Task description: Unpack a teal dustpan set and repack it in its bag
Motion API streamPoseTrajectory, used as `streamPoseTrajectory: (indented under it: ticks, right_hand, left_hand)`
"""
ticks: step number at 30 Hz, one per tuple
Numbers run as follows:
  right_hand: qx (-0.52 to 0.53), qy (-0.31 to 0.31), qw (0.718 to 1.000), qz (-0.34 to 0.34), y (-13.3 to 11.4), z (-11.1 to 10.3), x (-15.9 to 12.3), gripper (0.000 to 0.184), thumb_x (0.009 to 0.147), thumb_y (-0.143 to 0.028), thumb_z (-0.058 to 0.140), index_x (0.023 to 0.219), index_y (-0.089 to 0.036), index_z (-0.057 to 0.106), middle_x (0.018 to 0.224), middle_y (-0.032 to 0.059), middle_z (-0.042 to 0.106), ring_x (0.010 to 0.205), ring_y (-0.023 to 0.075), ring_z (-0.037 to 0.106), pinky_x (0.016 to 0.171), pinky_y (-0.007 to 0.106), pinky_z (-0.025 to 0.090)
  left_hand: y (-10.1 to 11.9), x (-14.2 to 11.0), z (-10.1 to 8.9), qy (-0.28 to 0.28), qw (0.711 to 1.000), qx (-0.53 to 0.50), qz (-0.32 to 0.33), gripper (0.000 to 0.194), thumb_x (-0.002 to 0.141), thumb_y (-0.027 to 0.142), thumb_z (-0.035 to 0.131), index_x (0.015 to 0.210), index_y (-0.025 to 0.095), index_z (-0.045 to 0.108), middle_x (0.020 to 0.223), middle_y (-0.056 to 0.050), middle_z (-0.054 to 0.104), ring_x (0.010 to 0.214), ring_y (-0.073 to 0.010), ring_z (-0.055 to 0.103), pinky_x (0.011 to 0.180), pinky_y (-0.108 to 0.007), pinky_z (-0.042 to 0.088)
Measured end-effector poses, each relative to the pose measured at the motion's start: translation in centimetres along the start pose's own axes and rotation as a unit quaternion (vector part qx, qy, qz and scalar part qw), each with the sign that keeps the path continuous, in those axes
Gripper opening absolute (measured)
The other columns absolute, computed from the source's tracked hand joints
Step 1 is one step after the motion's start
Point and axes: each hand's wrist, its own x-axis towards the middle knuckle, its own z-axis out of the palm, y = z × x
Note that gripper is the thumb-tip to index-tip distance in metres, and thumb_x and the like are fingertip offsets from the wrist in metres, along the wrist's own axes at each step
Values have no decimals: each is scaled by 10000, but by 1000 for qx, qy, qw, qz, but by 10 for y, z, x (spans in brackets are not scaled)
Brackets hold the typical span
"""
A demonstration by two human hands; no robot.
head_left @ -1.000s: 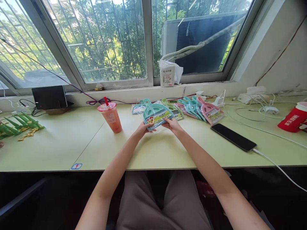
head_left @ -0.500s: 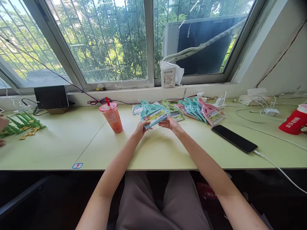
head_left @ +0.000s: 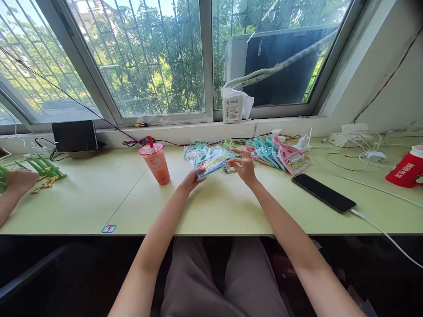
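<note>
My left hand (head_left: 191,180) is closed on the lower left end of a clear plastic packet (head_left: 213,160) with a teal plastic piece and a blue printed card inside. The packet is tilted above the table, and glare covers part of it. My right hand (head_left: 243,166) is at the packet's right end, fingers apart and bent; whether a fingertip touches the film I cannot tell. Behind the hands lie more wrapped plastic pieces: a green one (head_left: 228,144), several teal ones (head_left: 267,149) and a pink one (head_left: 291,155).
A red drink cup with a straw (head_left: 157,166) stands left of my hands. A black phone (head_left: 324,193) on a white cable lies at right, beside a red mug (head_left: 407,169). At far left, another person's hand (head_left: 20,180) is over green strips (head_left: 39,166). A tablet (head_left: 75,135) stands behind.
My right hand has let go of the packet's right side and risen, its fingers spreading. My left hand keeps its hold. The other person's hand has come further into view.
</note>
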Motion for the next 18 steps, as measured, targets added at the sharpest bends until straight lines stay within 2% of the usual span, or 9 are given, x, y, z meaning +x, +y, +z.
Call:
streamPoseTrajectory:
  ticks: [5,8,10,14,18]
  right_hand:
    - [64,-13,997,26,2,-1,1,142,863,-354,628,799,-288,735,1022,14,726,1079,254,614,1079,463,318]
    - [59,-18,997,38,1,2,-1,159,880,-349,603,803,-290,728,849,-7,743,853,218,658,1075,432,320]
    - [55,-23,997,41,1,3,-1,167,887,-340,591,806,-295,730,797,-16,742,787,206,650,1061,413,335]
    - [40,-35,997,48,-2,1,-2,149,882,-343,607,826,-305,740,805,-12,745,825,215,645,1026,404,360]
    - [1,-1,1000,15,-6,0,-3,131,856,-374,657,814,-299,755,1097,14,709,1080,252,589,1036,428,332]
  left_hand:
    - [1,-4,-4,-98,992,44,-66,429,816,365,682,1186,166,593,1060,-145,719,596,-126,662,465,-181,499]
    - [3,-5,-4,-105,990,46,-77,431,818,384,684,1175,153,609,1079,-158,714,622,-144,684,510,-190,533]
    - [4,-5,-3,-98,991,44,-78,424,821,385,680,1158,134,622,1068,-165,714,627,-151,689,528,-195,545]
    - [3,-5,-4,-67,994,50,-76,344,791,294,714,1094,141,659,1026,-139,716,675,-160,693,566,-206,558]
    - [-2,0,-9,-28,994,85,-70,285,704,168,767,976,167,682,892,-77,700,705,-156,674,605,-223,564]
